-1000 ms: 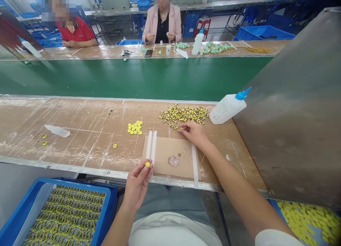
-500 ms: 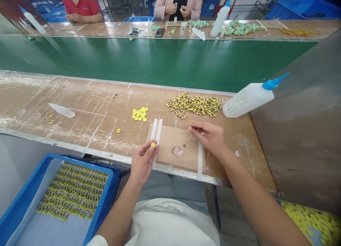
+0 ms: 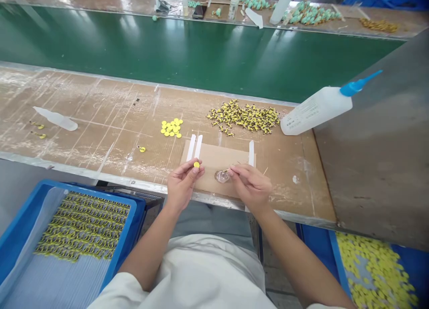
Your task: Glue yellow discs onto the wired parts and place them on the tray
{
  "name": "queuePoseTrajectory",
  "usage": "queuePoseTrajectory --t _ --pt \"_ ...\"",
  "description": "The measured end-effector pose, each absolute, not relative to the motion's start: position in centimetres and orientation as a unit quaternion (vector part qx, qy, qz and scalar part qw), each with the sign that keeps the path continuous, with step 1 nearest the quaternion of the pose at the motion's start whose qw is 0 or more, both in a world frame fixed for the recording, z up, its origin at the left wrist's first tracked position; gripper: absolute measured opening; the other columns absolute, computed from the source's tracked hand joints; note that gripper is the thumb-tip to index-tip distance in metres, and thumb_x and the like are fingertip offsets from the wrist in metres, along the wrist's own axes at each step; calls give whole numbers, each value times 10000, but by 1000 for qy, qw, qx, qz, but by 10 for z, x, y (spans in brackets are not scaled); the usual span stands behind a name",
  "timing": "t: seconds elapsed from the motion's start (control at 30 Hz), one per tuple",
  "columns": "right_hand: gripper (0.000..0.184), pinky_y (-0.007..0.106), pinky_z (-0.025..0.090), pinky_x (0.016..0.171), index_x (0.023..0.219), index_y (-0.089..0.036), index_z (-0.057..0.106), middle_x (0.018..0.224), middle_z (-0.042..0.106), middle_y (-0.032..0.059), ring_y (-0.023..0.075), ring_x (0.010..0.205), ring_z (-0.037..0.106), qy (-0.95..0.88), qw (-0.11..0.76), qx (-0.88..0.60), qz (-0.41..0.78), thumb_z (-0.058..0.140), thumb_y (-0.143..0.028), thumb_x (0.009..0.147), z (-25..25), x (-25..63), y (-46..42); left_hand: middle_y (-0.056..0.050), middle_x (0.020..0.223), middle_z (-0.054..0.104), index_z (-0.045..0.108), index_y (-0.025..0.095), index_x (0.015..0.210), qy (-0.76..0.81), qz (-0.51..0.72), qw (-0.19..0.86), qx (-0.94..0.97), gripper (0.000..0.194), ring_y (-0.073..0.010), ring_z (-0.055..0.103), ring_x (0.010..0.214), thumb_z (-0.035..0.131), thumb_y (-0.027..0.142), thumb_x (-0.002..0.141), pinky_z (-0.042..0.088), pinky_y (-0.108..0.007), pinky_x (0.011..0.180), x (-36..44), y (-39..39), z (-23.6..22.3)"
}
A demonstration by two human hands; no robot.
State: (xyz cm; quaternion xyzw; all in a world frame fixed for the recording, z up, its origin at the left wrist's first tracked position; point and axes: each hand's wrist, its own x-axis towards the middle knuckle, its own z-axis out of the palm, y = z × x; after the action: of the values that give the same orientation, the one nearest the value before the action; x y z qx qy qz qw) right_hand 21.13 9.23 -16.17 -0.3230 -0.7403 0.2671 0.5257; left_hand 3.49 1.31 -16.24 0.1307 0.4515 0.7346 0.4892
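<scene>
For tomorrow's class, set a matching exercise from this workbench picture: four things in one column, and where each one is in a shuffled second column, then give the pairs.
Things:
1. Yellow disc
2. Squeeze bottle with blue nozzle
3. Small glass dish
4. Yellow-and-black pieces in rows

Places:
A. In a blue tray
B. Held in the left hand
C. On its side on the bench
D. On a cardboard sheet, by the right hand

Pairs: 1-B, 2-C, 3-D, 4-A

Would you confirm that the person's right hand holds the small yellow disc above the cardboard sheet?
No, the left hand, not the right hand, holds the small yellow disc above the cardboard sheet, as the head view shows.
</scene>
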Motion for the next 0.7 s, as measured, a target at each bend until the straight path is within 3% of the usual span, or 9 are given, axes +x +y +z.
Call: queuePoseTrajectory --t 0.17,0.7 --pt "162 333 612 669 971 -266 751 866 756 48 186 744 714 -754 523 -320 237 707 -166 851 -161 211 91 -79 1013 770 784 189 991 451 737 487 125 294 -136 731 820 850 263 714 599 -254 836 35 13 -162" --pt "238 367 615 725 1018 -274 755 884 762 50 197 786 723 -771 508 -299 242 716 -131 831 -169 211 90 -82 1000 766 785 180 982 435 741 499 113 318 -150 733 817 866 281 691 599 -292 855 34 12 -161"
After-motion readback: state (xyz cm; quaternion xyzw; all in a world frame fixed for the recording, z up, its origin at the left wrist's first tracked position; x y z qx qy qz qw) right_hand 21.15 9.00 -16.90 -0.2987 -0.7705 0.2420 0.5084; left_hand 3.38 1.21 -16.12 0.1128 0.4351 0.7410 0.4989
